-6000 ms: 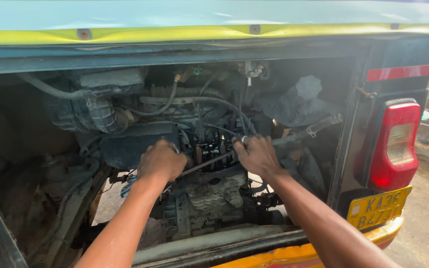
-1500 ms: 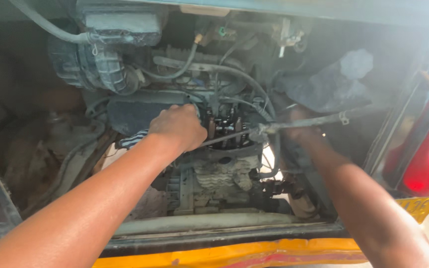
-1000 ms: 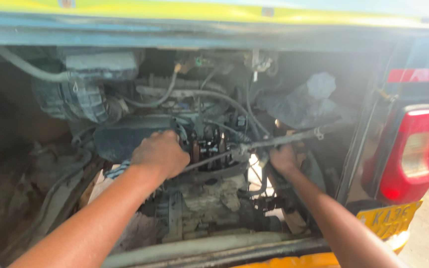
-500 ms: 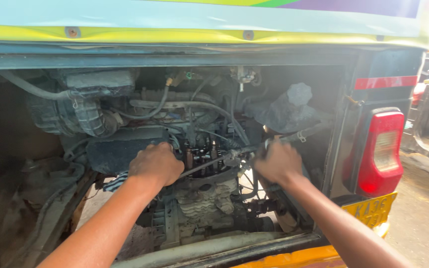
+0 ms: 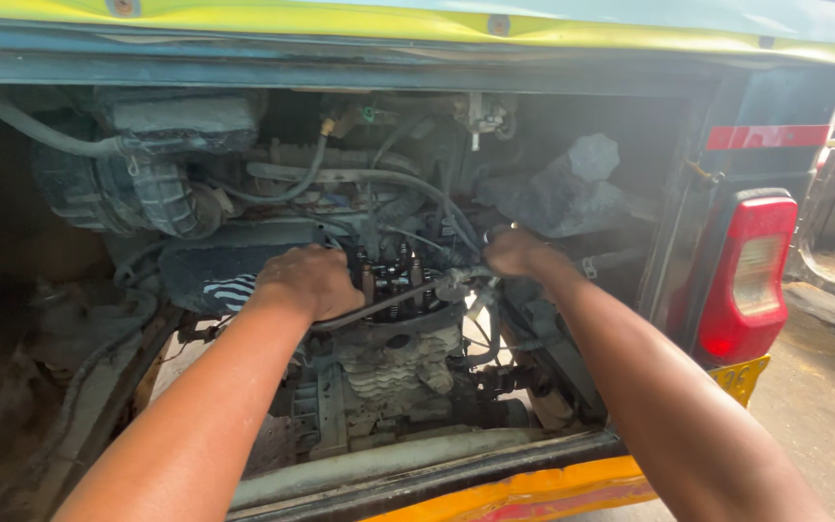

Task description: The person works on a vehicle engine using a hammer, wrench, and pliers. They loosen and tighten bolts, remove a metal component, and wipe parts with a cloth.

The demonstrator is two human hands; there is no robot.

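I am looking into the open rear engine bay of a small vehicle. My left hand lies knuckles-up on the top of the engine, right beside the exposed valve springs; its fingertips curl down out of sight. A thin metal rod runs from under that hand up to the right. My right hand is closed around the rod's far end among the dark hoses.
A ribbed air hose and black housing fill the upper left. A grey lump sits at the upper right. The red tail light and yellow bumper border the bay. The raised hatch edge hangs overhead.
My right hand has come up from low on the engine's right side to the rod's end by the hoses. My left hand has stayed on the engine top. The camera has shifted.
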